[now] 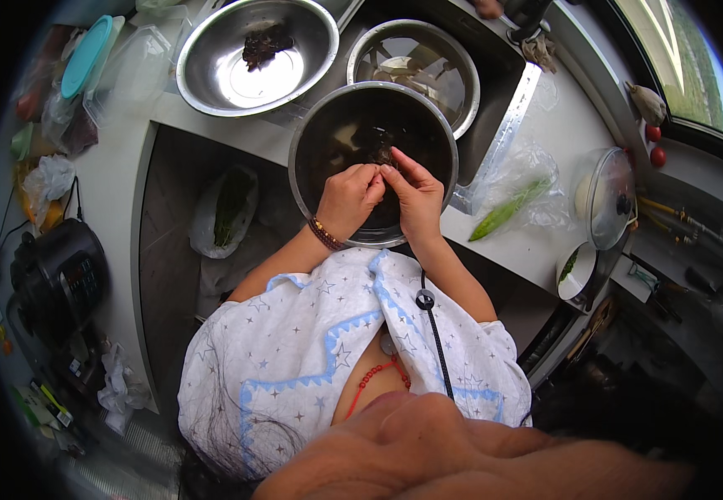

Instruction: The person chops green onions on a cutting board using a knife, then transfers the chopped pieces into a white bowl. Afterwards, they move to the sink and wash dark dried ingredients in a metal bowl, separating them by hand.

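My left hand (349,197) and my right hand (419,190) meet over a deep steel basin (295,150). Between their fingertips they pinch a small, dark, frilly piece of what looks like wood ear fungus (385,155). The basin holds dark water, with more dark pieces partly under the surface and partly behind my hands. At the upper left, a wide steel bowl (208,69) contains a clump of similar dark pieces (266,47). Behind the deep basin, a second steel basin (475,84) of water stands in the sink (505,56).
Right of the sink lie a green vegetable (511,209) and a clear plastic bag (540,169). Beyond are a glass-lidded vessel (608,197) and a white bowl of chopped greens (577,272). A black electric cooker (61,278) stands left. Bagged greens (230,206) sit below the counter.
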Motion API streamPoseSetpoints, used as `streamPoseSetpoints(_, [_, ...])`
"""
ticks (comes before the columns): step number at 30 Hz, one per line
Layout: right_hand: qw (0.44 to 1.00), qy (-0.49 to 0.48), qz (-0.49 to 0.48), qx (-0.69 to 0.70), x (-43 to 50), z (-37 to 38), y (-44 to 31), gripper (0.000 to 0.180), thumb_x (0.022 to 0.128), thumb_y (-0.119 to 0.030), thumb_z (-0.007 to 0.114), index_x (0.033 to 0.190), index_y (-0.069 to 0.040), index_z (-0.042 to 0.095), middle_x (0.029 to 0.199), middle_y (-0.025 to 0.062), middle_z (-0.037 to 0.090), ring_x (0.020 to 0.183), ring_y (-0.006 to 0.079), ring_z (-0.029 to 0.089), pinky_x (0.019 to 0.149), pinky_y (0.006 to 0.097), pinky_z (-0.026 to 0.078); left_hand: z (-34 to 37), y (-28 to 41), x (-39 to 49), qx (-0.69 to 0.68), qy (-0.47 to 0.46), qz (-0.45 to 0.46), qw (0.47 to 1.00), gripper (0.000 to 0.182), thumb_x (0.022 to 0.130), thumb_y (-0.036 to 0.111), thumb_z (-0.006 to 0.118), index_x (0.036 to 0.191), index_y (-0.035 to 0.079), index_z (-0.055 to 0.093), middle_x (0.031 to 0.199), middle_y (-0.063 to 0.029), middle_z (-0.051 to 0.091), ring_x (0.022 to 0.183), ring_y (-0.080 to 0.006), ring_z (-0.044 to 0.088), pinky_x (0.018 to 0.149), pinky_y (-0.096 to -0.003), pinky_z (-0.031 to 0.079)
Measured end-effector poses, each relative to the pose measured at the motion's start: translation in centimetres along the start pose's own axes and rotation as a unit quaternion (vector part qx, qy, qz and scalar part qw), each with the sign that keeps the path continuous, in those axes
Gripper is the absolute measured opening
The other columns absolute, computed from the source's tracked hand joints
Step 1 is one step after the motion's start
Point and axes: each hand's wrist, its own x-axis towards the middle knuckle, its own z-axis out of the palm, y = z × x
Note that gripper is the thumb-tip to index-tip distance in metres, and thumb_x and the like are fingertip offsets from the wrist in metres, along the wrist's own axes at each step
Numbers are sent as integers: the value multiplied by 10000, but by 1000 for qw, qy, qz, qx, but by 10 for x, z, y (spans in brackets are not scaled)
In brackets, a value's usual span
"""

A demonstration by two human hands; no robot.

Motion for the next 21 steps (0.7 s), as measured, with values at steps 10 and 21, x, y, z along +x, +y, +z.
streamPoseSetpoints(10, [987, 91, -76, 110, 8, 6, -4, 328, 895, 37, 618, 1222, 27, 602, 1075, 88, 669, 921, 143, 648, 853, 305, 558, 3, 2, 8, -470, 49, -245, 847, 142, 999, 137, 455, 959, 40, 551, 739, -17, 535, 579, -115, 593, 493, -211, 487])
streamPoseSetpoints(21, [996, 1, -86, 19, 4, 2, -12, 247, 909, -2, 626, 1155, 14, 607, 1020, 68, 654, 871, 116, 637, 810, 234, 528, -13, 20, 21, -222, 2, -100, 970, 97, 909, 45, 620, 980, -21, 624, 868, -70, 636, 649, -118, 639, 557, -213, 539])
